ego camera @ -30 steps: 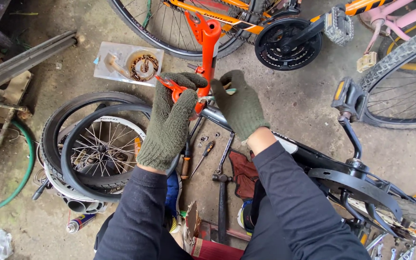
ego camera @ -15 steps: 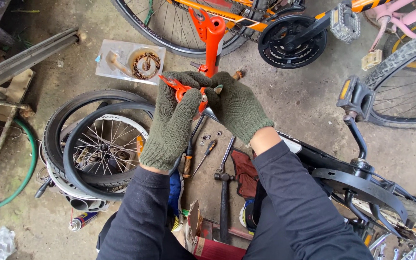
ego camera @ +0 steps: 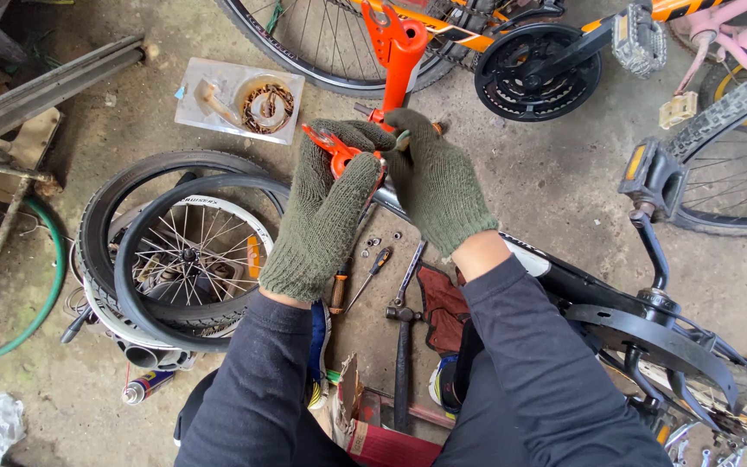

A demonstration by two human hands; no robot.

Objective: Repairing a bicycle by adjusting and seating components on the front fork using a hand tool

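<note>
Both my hands wear green knit gloves and meet over the front of a black bicycle frame (ego camera: 564, 281). My left hand (ego camera: 326, 212) is closed around an orange bracket part (ego camera: 339, 154) at the base of the orange fork (ego camera: 399, 52). My right hand (ego camera: 434, 177) grips the same spot from the right, fingers curled over the joint, a small green piece by its fingertips. The joint itself is hidden under the gloves.
A stack of small wheels and tyres (ego camera: 175, 251) lies at left. A hammer (ego camera: 402, 346), screwdrivers (ego camera: 365, 277) and loose nuts lie on the concrete below my hands. A clear tray with a chain (ego camera: 239, 99) sits behind. Bicycles, a crankset (ego camera: 538, 73) and pedals (ego camera: 646, 177) crowd the top and right.
My two hands have closed in together on the orange part and shifted slightly up. The view has tilted a little; nothing on the floor has moved.
</note>
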